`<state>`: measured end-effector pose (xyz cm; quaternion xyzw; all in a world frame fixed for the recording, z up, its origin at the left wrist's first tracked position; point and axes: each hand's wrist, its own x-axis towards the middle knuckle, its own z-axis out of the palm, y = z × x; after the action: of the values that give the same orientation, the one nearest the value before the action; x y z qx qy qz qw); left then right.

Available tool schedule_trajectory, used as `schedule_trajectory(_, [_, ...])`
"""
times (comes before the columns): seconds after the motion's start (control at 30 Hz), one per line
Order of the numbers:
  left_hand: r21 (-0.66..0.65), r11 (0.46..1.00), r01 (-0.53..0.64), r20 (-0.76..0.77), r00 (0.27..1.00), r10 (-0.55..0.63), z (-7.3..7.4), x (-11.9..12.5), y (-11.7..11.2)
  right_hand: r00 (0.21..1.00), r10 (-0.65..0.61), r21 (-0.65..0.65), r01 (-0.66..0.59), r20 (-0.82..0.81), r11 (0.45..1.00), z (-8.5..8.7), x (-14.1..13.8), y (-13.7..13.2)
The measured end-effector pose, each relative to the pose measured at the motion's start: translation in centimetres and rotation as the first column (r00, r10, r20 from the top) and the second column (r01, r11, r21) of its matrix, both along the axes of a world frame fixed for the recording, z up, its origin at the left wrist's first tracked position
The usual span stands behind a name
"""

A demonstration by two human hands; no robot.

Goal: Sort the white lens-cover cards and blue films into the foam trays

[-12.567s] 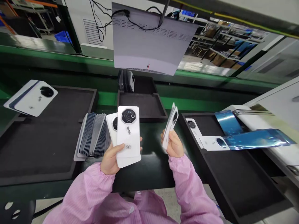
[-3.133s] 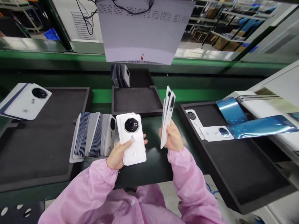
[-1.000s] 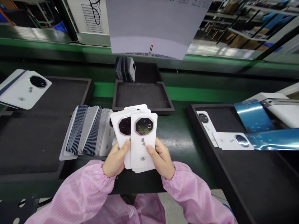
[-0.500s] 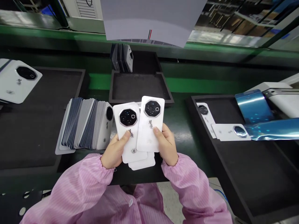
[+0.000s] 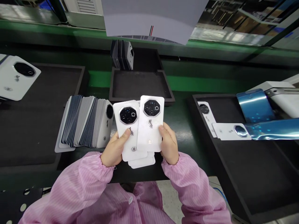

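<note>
Presently | left hand [image 5: 115, 150] clasped fanned white back covers [image 5: 134, 153], thumb pinning them | right hand [image 5: 168, 146] gripped the foremost cover [image 5: 150, 129] by its edge, offset, seemingly so both camera rings [image 5: 128, 115] showed | held over desk [image 5: 181, 121], beside the on-edge row of covers [image 5: 85, 124].

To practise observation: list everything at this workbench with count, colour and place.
held covers: at least three, white, fanned between both hands
cover row: many, white and dark, on edge, left of hands
left covers: at least one, white, far-left tray
rear covers: several, dark and white, behind middle tray
right covers: two, white, flat in right tray
trays: at least three, black, left, middle, right
film: two strips, blue, over right tray
machine: one, white, far right
panel: one, grey, top centre
bench: one, green, under trays
sleeves: two, pink, bottom
left hand: one, bare, gripping held covers
right hand: one, bare, gripping held covers
</note>
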<state>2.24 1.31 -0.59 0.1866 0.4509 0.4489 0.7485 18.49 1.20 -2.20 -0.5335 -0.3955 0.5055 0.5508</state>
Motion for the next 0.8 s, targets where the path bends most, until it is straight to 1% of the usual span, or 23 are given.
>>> schedule_trajectory(0.27, [-0.004,1.000,0.024,0.019,1.000,-0.024,0.1,-0.1,0.0,0.999,0.030,-0.018,-0.031,-0.040,0.999,0.1,0.1,0.1])
schedule_trajectory(0.4, [0.006,1.000,0.022,0.020,1.000,-0.022,0.1,-0.1,0.0,0.997,0.048,0.010,-0.047,-0.059,0.999,0.0,0.1,0.1])
schedule_trajectory(0.5, [0.002,1.000,-0.002,0.021,1.000,0.002,0.1,-0.1,0.0,0.997,0.073,0.017,-0.073,-0.023,0.997,-0.1,0.0,0.1])
schedule_trajectory(0.57, [0.006,1.000,-0.018,0.020,1.000,0.018,0.0,0.0,-0.1,0.998,0.063,0.028,-0.064,0.015,0.998,-0.1,0.1,0.2])
schedule_trajectory(0.63, [0.011,0.999,-0.033,0.010,0.999,0.033,0.0,-0.1,-0.1,0.999,-0.005,0.060,0.002,0.040,0.998,0.1,0.7,0.4])
schedule_trajectory(0.67, [0.011,0.999,-0.039,0.004,0.999,0.039,0.0,-0.1,-0.1,0.997,-0.071,0.087,0.067,0.038,0.994,0.2,1.2,0.5])
schedule_trajectory(0.7, [0.009,0.999,-0.043,0.001,0.999,0.043,0.0,-0.1,-0.1,0.987,-0.155,0.122,0.150,0.030,0.981,0.3,1.8,0.6])
schedule_trajectory(0.77, [0.006,0.999,-0.044,0.010,0.999,0.044,0.0,-0.2,-0.1,0.950,-0.312,0.176,0.304,0.019,0.936,0.2,3.1,0.7])
schedule_trajectory(0.8, [0.008,0.999,-0.042,0.019,0.999,0.042,0.1,-0.2,-0.1,0.935,-0.352,0.181,0.339,0.040,0.923,0.0,3.8,0.6])
